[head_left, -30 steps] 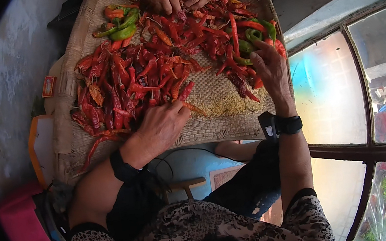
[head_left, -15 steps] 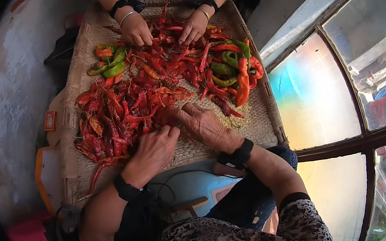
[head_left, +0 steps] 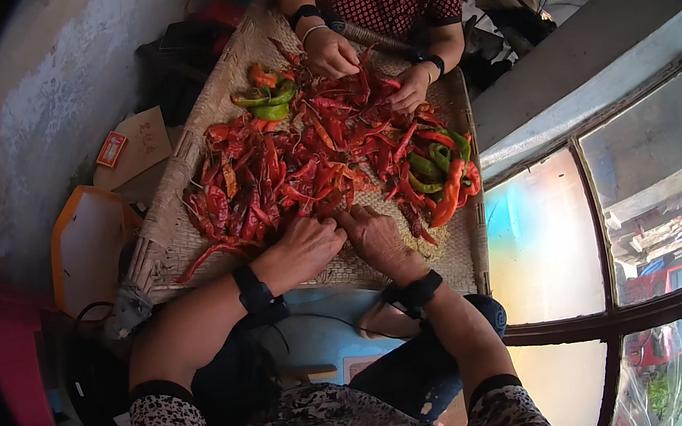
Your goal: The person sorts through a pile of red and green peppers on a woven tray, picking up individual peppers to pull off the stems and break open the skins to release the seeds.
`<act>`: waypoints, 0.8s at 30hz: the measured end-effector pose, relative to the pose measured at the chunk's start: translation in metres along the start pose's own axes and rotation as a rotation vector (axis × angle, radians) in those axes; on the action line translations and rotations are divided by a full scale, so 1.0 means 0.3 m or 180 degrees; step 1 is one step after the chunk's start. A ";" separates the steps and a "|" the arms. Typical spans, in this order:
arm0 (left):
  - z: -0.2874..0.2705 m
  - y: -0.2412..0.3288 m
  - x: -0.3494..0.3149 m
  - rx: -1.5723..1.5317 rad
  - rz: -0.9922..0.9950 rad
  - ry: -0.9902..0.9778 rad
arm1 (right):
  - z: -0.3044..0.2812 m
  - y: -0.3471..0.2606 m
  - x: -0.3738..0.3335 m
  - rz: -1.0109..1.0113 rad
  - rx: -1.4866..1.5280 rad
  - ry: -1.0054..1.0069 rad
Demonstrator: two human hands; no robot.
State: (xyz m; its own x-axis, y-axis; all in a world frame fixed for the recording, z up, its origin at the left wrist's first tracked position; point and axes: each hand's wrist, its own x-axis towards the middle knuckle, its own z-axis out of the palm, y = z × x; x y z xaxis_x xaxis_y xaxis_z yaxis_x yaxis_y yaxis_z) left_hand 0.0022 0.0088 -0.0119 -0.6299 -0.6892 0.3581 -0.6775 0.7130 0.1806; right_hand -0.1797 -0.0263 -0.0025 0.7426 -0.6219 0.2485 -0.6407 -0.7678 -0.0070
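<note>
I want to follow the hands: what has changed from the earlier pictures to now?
The right hand came back from the far right edge of the woven straw mat and now lies beside the left hand at the near edge of the pile of dried red chillies. The left hand stayed there. Whether either grips a chilli is unclear.

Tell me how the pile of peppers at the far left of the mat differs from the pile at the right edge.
The far-left pile is small, mostly green with one orange pepper; the right-edge pile is larger and mixes green with long orange-red peppers. The far-left pile lies close to the other person's hand; the right-edge pile lies nearer the right hand. Both rest on the woven mat beside the spread of dried red chillies, set apart from it.
</note>
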 end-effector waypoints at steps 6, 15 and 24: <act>0.005 -0.036 -0.041 -0.0081 0.0150 0.0633 | -0.080 0.012 -0.041 0.0328 -0.0659 -0.0405; 0.061 -0.024 -0.032 0.0247 -0.0225 -0.0081 | -0.256 0.099 -0.028 0.1528 0.2806 -0.0984; 0.017 -0.018 -0.004 0.0204 -0.0208 -0.0663 | -0.239 0.210 0.003 0.2103 0.4923 -0.0169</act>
State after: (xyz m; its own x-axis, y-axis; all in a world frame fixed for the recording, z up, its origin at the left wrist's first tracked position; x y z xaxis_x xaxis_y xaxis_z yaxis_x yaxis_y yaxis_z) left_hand 0.0047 0.0050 -0.0181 -0.6442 -0.7501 0.1495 -0.7380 0.6609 0.1363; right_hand -0.2333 -0.0640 0.0666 0.4696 -0.8561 -0.2157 -0.0673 0.2089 -0.9756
